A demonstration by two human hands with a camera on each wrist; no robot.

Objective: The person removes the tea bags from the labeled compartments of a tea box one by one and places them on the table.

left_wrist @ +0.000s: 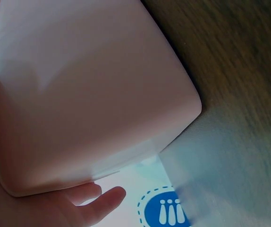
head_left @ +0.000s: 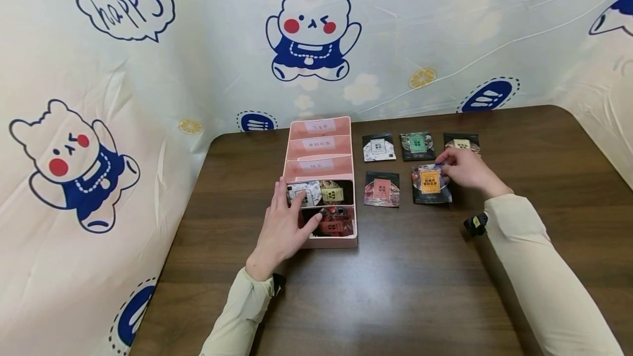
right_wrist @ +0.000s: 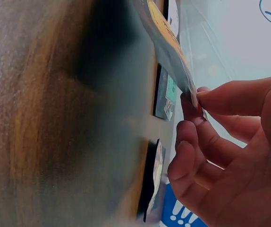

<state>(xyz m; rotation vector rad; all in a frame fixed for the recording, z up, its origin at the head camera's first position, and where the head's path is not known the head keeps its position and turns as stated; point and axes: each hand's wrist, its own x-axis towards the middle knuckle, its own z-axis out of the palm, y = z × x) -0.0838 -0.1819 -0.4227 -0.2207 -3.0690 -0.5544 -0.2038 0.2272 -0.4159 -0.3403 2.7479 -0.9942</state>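
In the head view my right hand [head_left: 468, 171] pinches the upper right corner of a dark tea sachet with an orange label [head_left: 432, 184]. The right wrist view shows this sachet [right_wrist: 171, 49] edge-on between thumb and fingertips, lifted off the table. My left hand [head_left: 283, 229] rests over the left wall of a pink compartment box [head_left: 328, 243], some fingers along its outside. Its index finger reaches over white and yellow-labelled tea sachets [head_left: 333, 195] in one compartment. The thumb lies over red tea sachets [head_left: 337, 226] in the front compartment.
On the brown table [head_left: 395, 290], right of the box, lie sachets with a white label [head_left: 378, 148], a green label [head_left: 417, 146], a pale yellow label [head_left: 462, 140] and a red label [head_left: 382, 189]. Behind the table hangs a printed cloth [head_left: 395, 26]. The box's three back compartments carry paper labels.
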